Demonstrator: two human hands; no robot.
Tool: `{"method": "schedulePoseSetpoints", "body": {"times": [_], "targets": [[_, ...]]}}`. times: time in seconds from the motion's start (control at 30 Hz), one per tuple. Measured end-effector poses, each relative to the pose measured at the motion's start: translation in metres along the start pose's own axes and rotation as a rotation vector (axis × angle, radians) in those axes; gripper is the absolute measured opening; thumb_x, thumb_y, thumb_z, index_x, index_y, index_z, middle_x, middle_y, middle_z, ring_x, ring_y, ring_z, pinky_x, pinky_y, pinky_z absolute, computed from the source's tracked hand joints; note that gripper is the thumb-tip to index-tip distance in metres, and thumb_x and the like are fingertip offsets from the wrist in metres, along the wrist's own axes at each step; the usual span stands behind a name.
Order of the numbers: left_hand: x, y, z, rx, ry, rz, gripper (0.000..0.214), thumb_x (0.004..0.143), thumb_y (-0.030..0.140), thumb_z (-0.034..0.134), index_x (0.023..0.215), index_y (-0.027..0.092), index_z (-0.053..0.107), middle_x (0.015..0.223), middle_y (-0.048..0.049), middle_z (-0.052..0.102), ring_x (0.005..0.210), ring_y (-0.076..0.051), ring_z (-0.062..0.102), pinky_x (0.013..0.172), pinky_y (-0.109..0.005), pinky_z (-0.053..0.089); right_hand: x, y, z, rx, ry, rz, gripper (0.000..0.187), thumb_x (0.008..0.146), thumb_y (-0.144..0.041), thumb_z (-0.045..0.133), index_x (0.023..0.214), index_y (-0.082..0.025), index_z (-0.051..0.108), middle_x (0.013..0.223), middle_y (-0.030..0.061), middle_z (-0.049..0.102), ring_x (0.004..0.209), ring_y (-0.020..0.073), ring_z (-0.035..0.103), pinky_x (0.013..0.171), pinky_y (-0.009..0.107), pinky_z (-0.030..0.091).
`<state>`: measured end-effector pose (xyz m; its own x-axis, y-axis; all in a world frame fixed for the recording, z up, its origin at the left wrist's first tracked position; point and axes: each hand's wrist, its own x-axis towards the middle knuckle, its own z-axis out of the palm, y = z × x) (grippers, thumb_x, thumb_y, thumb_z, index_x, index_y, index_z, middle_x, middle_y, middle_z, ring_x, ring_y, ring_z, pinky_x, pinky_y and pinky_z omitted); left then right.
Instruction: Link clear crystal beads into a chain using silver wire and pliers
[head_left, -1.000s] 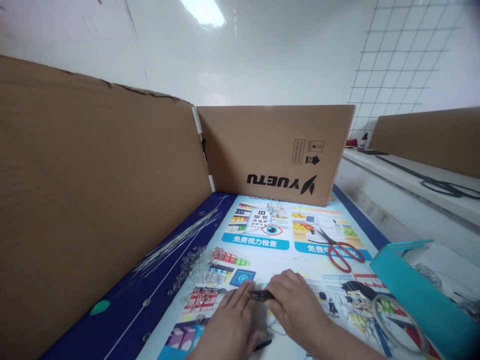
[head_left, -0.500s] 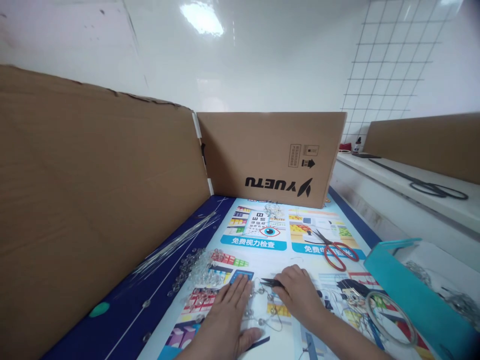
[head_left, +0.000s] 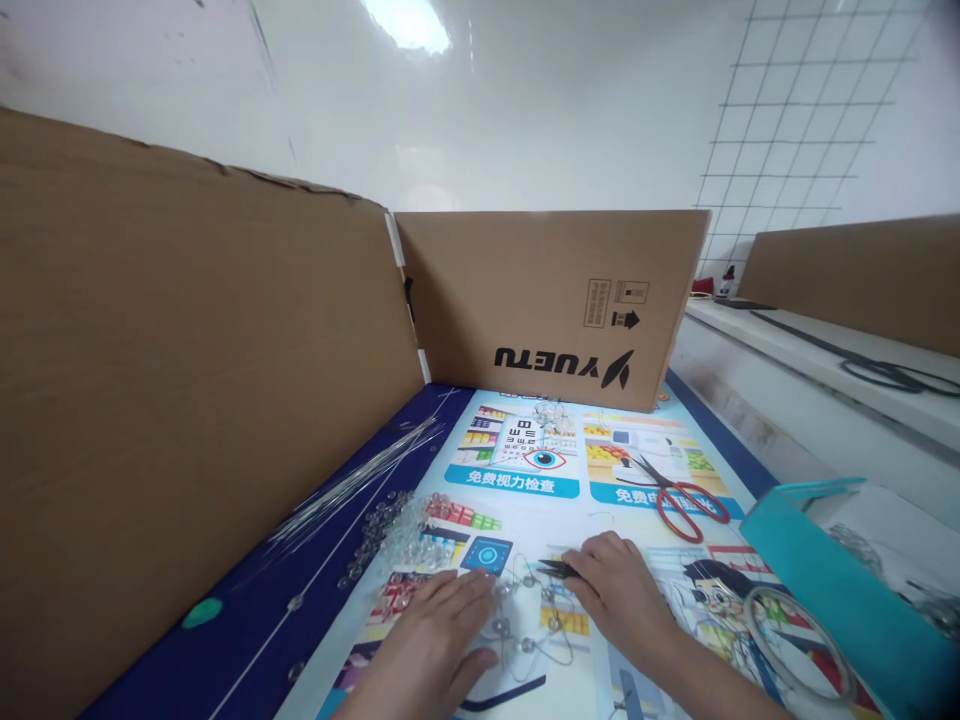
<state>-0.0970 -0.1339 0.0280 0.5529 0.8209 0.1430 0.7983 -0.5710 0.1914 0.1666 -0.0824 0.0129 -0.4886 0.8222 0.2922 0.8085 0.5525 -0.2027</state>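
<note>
My right hand (head_left: 619,595) is closed around pliers (head_left: 555,569), whose dark pointed jaws show past the fingers; their handles are hidden in the palm. The jaws point left, by the upper edge of a loop of thin wire with clear beads (head_left: 528,646) on it. This loop lies on the printed poster between my hands. My left hand (head_left: 442,635) rests palm down, fingers stretched out, at the loop's left side. Whether its fingertips touch the wire I cannot tell.
Loose clear beads (head_left: 409,535) and straight wires (head_left: 360,480) lie to the left. Red-handled scissors (head_left: 679,505), a coil of wire or tape (head_left: 840,665) and a teal box (head_left: 840,580) are on the right. Cardboard panels (head_left: 465,290) stand behind and left.
My left hand has drawn back left and down from the beaded loop, showing more of it and the blue print. The pliers have shifted slightly right; the view has also moved a little.
</note>
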Motion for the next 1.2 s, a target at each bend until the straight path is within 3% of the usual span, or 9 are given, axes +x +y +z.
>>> {"method": "schedulePoseSetpoints", "body": {"times": [0.33, 0.5, 0.63, 0.7, 0.87, 1.07, 1.2], "targets": [[0.003, -0.006, 0.007, 0.002, -0.044, 0.040, 0.037, 0.083, 0.024, 0.054, 0.119, 0.025, 0.053, 0.127, -0.0028, 0.055, 0.116, -0.027, 0.050, 0.095, -0.051, 0.042, 0.004, 0.003, 0.000, -0.064, -0.049, -0.028, 0.015, 0.085, -0.024, 0.053, 0.099, -0.027, 0.059, 0.085, 0.0032, 0.055, 0.085, 0.0208, 0.046, 0.074, 0.034, 0.032], [0.006, -0.009, 0.011, -0.070, 0.089, 0.008, 0.020, 0.081, 0.017, 0.054, 0.099, 0.020, 0.059, 0.115, -0.0062, 0.061, 0.105, -0.025, 0.057, 0.088, -0.044, 0.048, 0.009, 0.005, 0.000, -0.014, -0.061, -0.019, 0.015, 0.085, -0.026, 0.054, 0.099, -0.026, 0.059, 0.087, 0.0032, 0.056, 0.086, 0.0211, 0.046, 0.074, 0.035, 0.033], [0.007, -0.006, 0.008, -0.107, 0.250, 0.099, 0.011, 0.082, 0.014, 0.052, 0.088, 0.020, 0.059, 0.098, -0.0043, 0.066, 0.091, -0.019, 0.060, 0.084, -0.036, 0.048, 0.011, 0.011, 0.004, 0.042, -0.013, 0.006, 0.017, 0.085, -0.026, 0.054, 0.101, -0.026, 0.059, 0.089, 0.0033, 0.057, 0.086, 0.0211, 0.047, 0.075, 0.036, 0.034], [0.007, -0.005, 0.007, -0.048, 0.290, 0.194, 0.010, 0.082, 0.023, 0.056, 0.092, 0.020, 0.059, 0.098, -0.0039, 0.067, 0.091, -0.019, 0.061, 0.084, -0.035, 0.049, 0.011, 0.015, 0.006, 0.076, 0.023, 0.034, 0.018, 0.085, -0.027, 0.053, 0.102, -0.026, 0.059, 0.090, 0.0038, 0.057, 0.087, 0.0213, 0.047, 0.075, 0.036, 0.035], [0.011, -0.008, 0.017, 0.199, 0.270, 0.218, 0.051, 0.079, 0.054, 0.055, 0.116, 0.019, 0.054, 0.119, -0.0081, 0.060, 0.106, -0.024, 0.057, 0.079, -0.035, 0.053, 0.012, 0.020, 0.009, 0.144, 0.032, 0.070, 0.017, 0.086, -0.029, 0.052, 0.100, -0.026, 0.059, 0.090, 0.0039, 0.058, 0.086, 0.0210, 0.048, 0.075, 0.036, 0.036], [0.012, -0.012, 0.031, 0.235, 0.144, 0.174, 0.051, 0.077, 0.044, 0.060, 0.121, 0.020, 0.051, 0.125, -0.0043, 0.057, 0.111, -0.024, 0.055, 0.082, -0.036, 0.054, 0.013, 0.015, 0.005, 0.063, -0.006, 0.126, 0.016, 0.085, -0.027, 0.053, 0.100, -0.026, 0.060, 0.090, 0.0039, 0.057, 0.088, 0.0217, 0.047, 0.076, 0.037, 0.035], [0.011, -0.015, 0.033, 0.217, 0.134, 0.102, 0.048, 0.079, 0.037, 0.060, 0.123, 0.022, 0.050, 0.127, -0.0036, 0.055, 0.113, -0.023, 0.054, 0.086, -0.035, 0.052, 0.016, 0.014, 0.004, -0.006, -0.011, 0.146, 0.021, 0.085, -0.024, 0.050, 0.104, -0.026, 0.059, 0.094, 0.0052, 0.055, 0.090, 0.0224, 0.046, 0.080, 0.039, 0.034]]}}
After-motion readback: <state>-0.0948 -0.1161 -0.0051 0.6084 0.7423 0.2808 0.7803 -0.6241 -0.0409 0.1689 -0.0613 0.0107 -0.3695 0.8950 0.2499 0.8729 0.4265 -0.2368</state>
